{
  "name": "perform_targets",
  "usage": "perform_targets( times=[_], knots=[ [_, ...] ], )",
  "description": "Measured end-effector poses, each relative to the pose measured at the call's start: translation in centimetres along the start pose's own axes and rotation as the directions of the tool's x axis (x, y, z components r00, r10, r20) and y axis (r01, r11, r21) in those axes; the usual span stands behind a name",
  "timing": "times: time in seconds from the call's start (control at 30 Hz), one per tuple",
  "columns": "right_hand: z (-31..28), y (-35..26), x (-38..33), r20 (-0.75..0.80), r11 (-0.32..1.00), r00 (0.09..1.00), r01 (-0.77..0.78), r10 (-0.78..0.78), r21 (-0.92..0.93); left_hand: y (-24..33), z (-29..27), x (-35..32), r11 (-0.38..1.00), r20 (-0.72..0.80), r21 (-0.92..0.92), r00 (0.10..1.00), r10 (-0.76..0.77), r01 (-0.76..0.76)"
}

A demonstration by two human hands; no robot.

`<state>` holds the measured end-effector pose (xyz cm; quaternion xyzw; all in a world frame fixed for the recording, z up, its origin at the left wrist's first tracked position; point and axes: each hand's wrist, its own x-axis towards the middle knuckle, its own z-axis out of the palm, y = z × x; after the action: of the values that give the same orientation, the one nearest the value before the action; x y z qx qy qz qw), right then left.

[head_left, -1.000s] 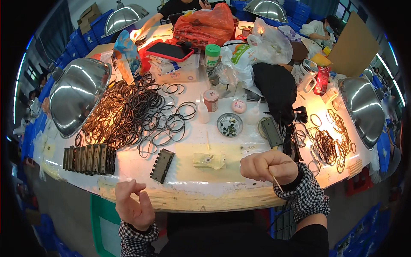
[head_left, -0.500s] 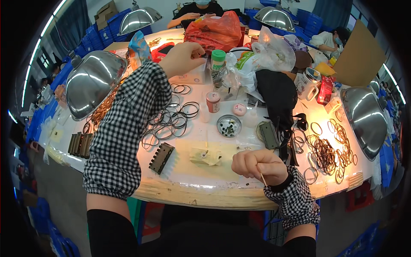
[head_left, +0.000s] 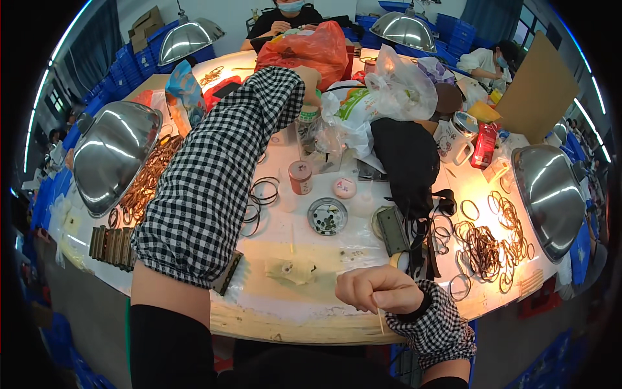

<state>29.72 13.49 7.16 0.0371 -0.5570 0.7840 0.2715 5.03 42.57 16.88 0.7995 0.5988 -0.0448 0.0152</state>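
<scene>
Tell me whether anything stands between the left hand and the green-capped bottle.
Nothing visible does. The left hand sits right over the bottle, in the gap between the red bag and the white bags; contact cannot be told. The right hand, far back, grips a thin stick.

Bright lamp glare on table point(head_left: 304, 240); edges warped, perhaps blurred.

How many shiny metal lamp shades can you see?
4: one lamp shade at the table's left, one at its right, one at the far left, one at the far right. Others may be hidden outside the view.
</scene>
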Motion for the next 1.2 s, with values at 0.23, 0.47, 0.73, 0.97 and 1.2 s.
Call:
perform_targets(
  times=[0.23,0.47,0.73,0.97,1.2],
  knots=[
    [-0.2,-0.4,0.1,-0.004,1.000,1.000,-0.020,0.020,0.004,-1.1,1.2,1.3,0.978,-0.005,0.037,0.979,0.203,-0.203],
    [-0.2,-0.2,0.1,-0.008,1.000,1.000,-0.011,0.011,0.015,-1.7,0.8,-0.3,0.968,-0.138,-0.032,0.960,0.243,-0.249],
    [0.3,-0.1,0.2,-0.124,0.999,0.991,-0.053,0.053,-0.001,-0.4,-1.1,-1.7,0.876,-0.166,-0.117,0.879,0.448,-0.468],
    [0.2,-0.1,0.3,-0.149,0.998,0.987,-0.059,0.057,-0.010,2.1,0.6,-0.7,0.921,0.118,-0.067,0.913,0.389,-0.384],
    [-0.1,0.7,0.2,-0.484,0.987,0.875,-0.068,-0.012,-0.146,0.1,1.2,0.2,0.905,0.023,-0.201,0.922,0.387,-0.375]
  ],
)
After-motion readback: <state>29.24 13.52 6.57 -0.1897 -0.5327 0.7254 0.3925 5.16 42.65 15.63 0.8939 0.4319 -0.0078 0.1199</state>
